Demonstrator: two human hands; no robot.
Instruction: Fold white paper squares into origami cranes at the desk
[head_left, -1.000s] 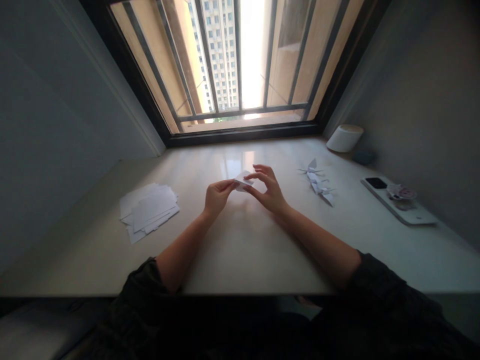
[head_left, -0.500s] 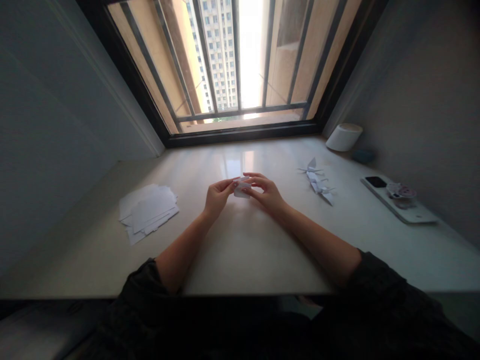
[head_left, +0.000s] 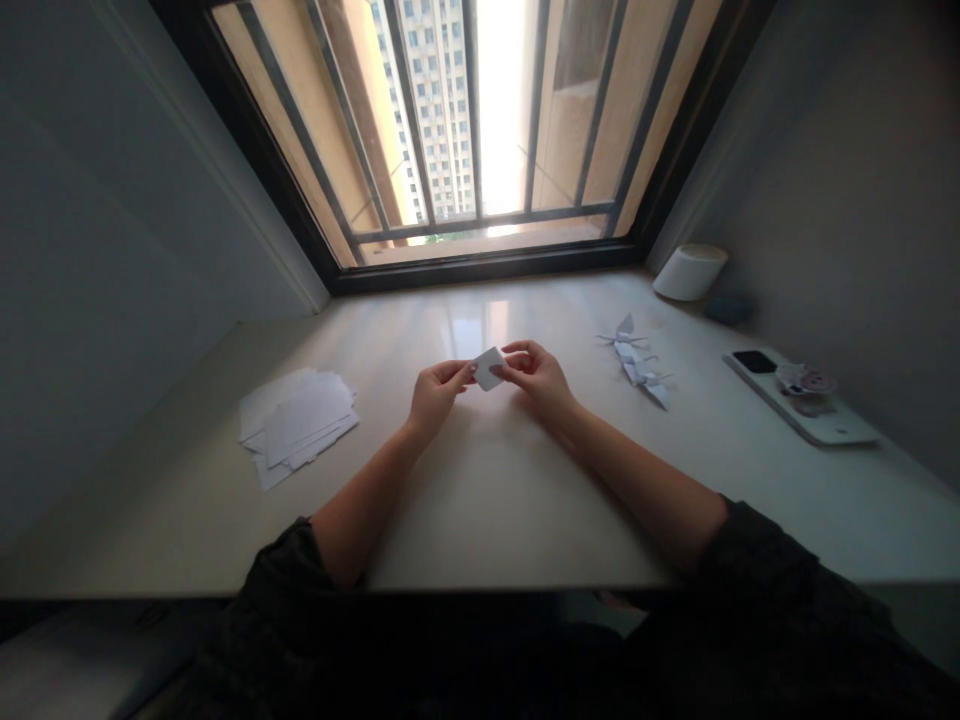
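A small folded piece of white paper [head_left: 488, 367] is held just above the pale tabletop [head_left: 480, 480], near its middle. My left hand [head_left: 435, 393] pinches the paper's left edge with fingers curled. My right hand [head_left: 538, 378] pinches its right edge, fingers closed around it. Both forearms reach in from the near edge, in dark sleeves pushed up to the elbow.
A loose stack of white paper sheets [head_left: 296, 420] lies at the left. Folded paper cranes [head_left: 637, 362] sit to the right. Farther right are a white phone [head_left: 799, 405] with a small round object on it and a white cylinder [head_left: 688, 272]. A barred window [head_left: 480, 130] stands behind.
My right hand's fingers have closed from spread to a pinch on the paper. The paper has turned and now shows a flat, squarish face.
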